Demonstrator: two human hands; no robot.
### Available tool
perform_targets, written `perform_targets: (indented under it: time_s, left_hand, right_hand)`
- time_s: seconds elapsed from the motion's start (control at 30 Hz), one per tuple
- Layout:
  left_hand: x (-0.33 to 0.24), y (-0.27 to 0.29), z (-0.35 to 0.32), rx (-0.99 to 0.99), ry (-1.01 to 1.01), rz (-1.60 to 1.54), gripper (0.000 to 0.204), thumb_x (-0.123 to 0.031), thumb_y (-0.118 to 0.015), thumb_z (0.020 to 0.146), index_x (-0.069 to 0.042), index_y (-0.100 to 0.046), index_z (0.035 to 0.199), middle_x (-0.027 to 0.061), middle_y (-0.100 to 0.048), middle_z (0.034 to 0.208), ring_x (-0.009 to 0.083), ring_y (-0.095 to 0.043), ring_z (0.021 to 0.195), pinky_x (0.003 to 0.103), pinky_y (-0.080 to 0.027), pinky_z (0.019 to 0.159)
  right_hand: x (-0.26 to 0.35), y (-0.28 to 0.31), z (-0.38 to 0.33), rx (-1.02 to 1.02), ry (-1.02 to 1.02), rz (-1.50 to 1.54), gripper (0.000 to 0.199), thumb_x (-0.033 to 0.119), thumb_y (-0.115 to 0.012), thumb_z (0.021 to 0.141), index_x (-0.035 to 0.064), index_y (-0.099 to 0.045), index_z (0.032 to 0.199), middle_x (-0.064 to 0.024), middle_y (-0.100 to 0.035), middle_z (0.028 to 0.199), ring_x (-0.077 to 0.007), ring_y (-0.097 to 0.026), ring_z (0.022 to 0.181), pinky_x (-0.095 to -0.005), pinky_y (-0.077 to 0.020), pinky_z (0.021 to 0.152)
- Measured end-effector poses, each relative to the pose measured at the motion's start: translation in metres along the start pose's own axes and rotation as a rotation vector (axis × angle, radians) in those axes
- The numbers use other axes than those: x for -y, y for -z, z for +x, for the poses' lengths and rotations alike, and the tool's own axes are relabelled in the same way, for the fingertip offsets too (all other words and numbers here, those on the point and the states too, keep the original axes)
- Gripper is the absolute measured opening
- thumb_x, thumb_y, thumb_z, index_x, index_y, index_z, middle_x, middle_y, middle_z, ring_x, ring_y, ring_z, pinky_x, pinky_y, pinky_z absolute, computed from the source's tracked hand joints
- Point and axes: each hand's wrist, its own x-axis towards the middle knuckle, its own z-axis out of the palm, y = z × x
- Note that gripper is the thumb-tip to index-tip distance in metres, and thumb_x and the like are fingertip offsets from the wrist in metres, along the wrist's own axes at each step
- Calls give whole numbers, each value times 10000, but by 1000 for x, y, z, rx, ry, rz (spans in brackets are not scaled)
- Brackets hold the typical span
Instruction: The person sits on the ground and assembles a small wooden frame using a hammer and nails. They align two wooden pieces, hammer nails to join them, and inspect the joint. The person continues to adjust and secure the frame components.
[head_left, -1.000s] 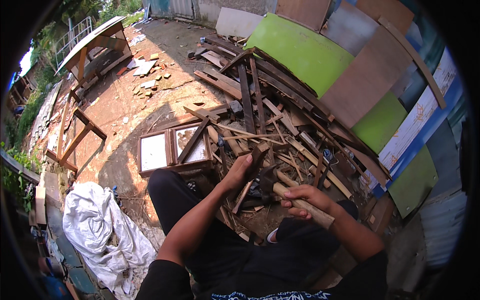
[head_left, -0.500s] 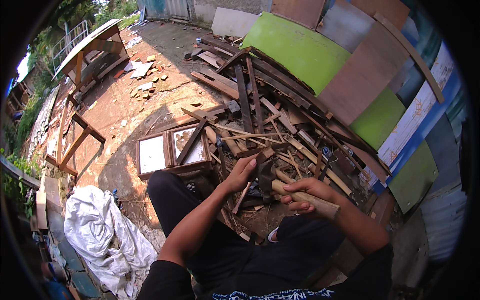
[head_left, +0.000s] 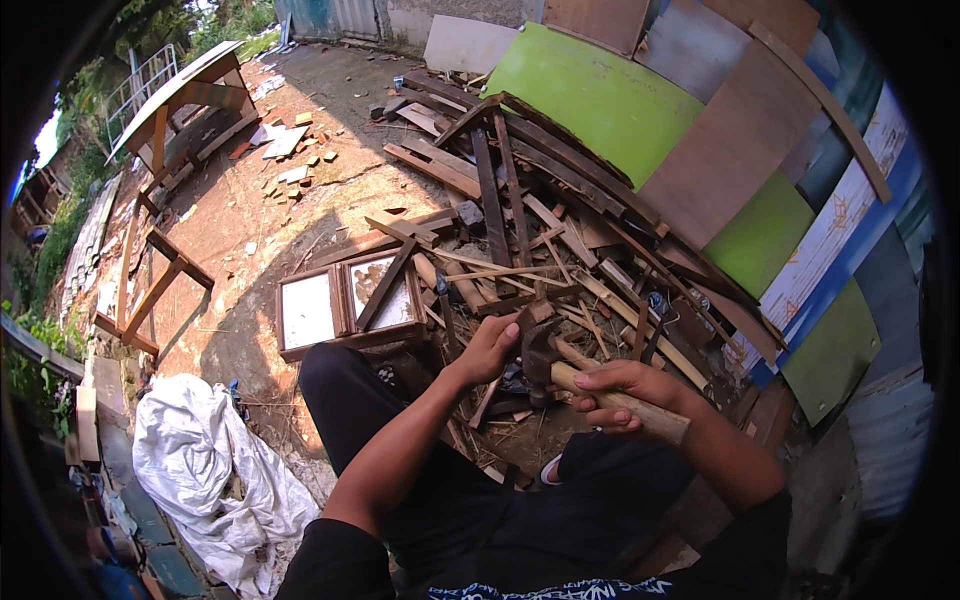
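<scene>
My right hand (head_left: 632, 392) is wrapped round the pale wooden handle (head_left: 600, 396) of a claw hammer. The dark metal hammer head (head_left: 540, 362) is beside the fingers of my left hand (head_left: 489, 350), over the scrap pile between my legs. My left hand grips a short piece of brown wood (head_left: 536, 310), its end showing past the thumb. How far the wood reaches below the fingers is hidden, and I cannot tell whether the hammer head touches it.
A heap of planks and sticks (head_left: 490, 190) spreads ahead and right, with green boards (head_left: 590, 95) leaning behind. A brown-framed white panel (head_left: 305, 310) lies left of it. White cloth (head_left: 205, 480) lies lower left; a wooden frame (head_left: 165, 280) and a slanted-top table (head_left: 185, 90) stand farther off.
The hammer and my right hand have shifted slightly right, and more of the hammer head now shows beside my left hand. Both hands keep their grip.
</scene>
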Motion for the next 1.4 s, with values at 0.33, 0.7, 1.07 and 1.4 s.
perform_targets:
  time_s: [0.33, 0.7, 1.07, 1.4]
  left_hand:
    - [-8, 4, 6, -94, -160, 412, 827, -753, -427, 943, 37, -642, 1063, 223, -588, 722, 386, -584, 648, 427, -466, 638]
    - [8, 0, 12, -281, -117, 578, 501, -561, -587, 910, -75, -702, 957, 238, -589, 662, 462, -623, 693, 498, -488, 616]
    - [36, -13, 12, -623, 115, 195, 794, -608, -274, 1079, 49, -485, 685, 109, -464, 529, 239, -482, 520, 392, -376, 529]
    - [33, -11, 24, -673, 74, 190, 761, -577, -297, 1090, 23, -481, 659, 54, -451, 549, 147, -432, 554, 376, -342, 519]
  right_hand:
    - [-20, 12, 12, -149, 32, -317, 206, 153, -612, 1030, 4, -515, 1133, -34, -503, 811, -62, -443, 516, -228, -377, 403]
    - [-40, 14, 24, -247, 142, -522, 281, 110, -635, 1010, -45, -506, 1206, 19, -456, 634, -59, -418, 452, -251, -361, 378]
    - [0, 8, 26, -423, 647, -632, 468, 104, -619, 999, -32, -422, 1401, 15, -457, 587, -67, -392, 404, -265, -363, 370]
    - [-16, 20, 21, -227, 196, -517, 340, 80, -630, 976, -59, -483, 1250, -28, -484, 725, -82, -436, 472, -267, -393, 383]
